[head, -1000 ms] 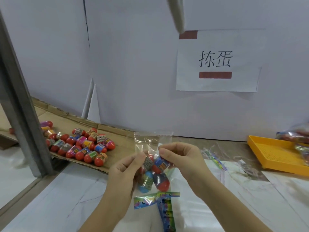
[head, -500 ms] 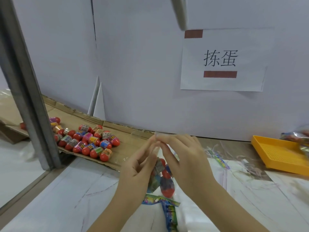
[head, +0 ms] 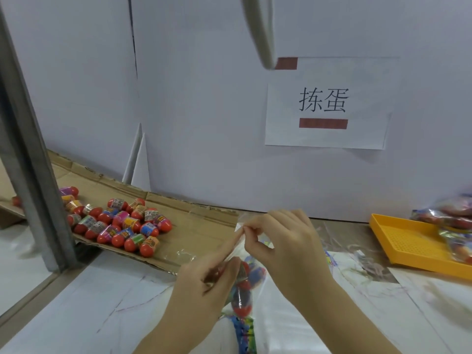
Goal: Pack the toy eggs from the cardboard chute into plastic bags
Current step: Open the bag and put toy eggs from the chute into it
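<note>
While the right hand (head: 283,241) pinches the top edge of the small clear plastic bag (head: 246,284) between thumb and forefinger, the left hand (head: 204,282) curls round the bag's filled body, its forefinger stretched up toward that same edge. A second ago the mouth stood flat and open above both hands, which gripped the contents lower down through the film. The fingers have since climbed to the mouth and closed it. This bag looks fully loaded, and sealing appears to be the step in hand. Several eggs sit inside it, held just above the white veined counter (head: 102,302), with a bright printed paper strip (head: 245,328) hanging below.

Off to the left, well apart from the hands, the loose red-based toy eggs (head: 120,226) with colourful wrapped labels lie clustered on the brown cardboard chute (head: 199,226), so plenty remain to pack. To the right, a yellow perforated plastic tray (head: 408,241) holds finished packs (head: 454,221) at its far side. A grey metal post (head: 28,149) rises at the left. On the white wall panel behind hangs a white paper sign (head: 324,103) with two printed characters.
</note>
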The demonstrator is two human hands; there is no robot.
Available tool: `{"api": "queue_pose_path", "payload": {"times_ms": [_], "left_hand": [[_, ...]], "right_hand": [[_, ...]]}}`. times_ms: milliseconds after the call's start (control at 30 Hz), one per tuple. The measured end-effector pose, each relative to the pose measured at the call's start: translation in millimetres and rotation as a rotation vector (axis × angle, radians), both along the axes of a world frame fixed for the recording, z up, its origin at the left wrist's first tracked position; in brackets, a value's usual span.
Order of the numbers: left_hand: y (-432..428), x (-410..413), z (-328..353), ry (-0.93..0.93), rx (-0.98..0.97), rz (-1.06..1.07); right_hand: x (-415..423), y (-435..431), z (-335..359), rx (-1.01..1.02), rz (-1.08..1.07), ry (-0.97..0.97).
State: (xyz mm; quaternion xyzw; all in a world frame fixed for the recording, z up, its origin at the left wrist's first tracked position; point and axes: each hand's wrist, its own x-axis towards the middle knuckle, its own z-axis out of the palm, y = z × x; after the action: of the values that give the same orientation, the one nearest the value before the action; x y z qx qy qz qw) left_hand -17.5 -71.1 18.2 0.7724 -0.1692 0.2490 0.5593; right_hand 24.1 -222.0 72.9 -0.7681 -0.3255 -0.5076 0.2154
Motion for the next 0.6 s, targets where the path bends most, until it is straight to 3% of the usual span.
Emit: {"api": "queue_pose_path", "payload": {"times_ms": [167, 300, 600], "left_hand": [[-2.3, -1.9, -2.0, -0.018, -0.017, 0.017], [-2.4, 2.4, -7.9, 0.061, -0.09, -0.053], [4.0, 3.7, -11.3, 0.154, -0.017, -0.044]], "right_hand": [[2.8, -7.4, 3.1, 0.096, 0.076, 0.172], [4.0, -15.4, 5.9, 0.025, 0.148, 0.316], [11.6, -8.8, -3.9, -0.007, 0.118, 0.248]]}}
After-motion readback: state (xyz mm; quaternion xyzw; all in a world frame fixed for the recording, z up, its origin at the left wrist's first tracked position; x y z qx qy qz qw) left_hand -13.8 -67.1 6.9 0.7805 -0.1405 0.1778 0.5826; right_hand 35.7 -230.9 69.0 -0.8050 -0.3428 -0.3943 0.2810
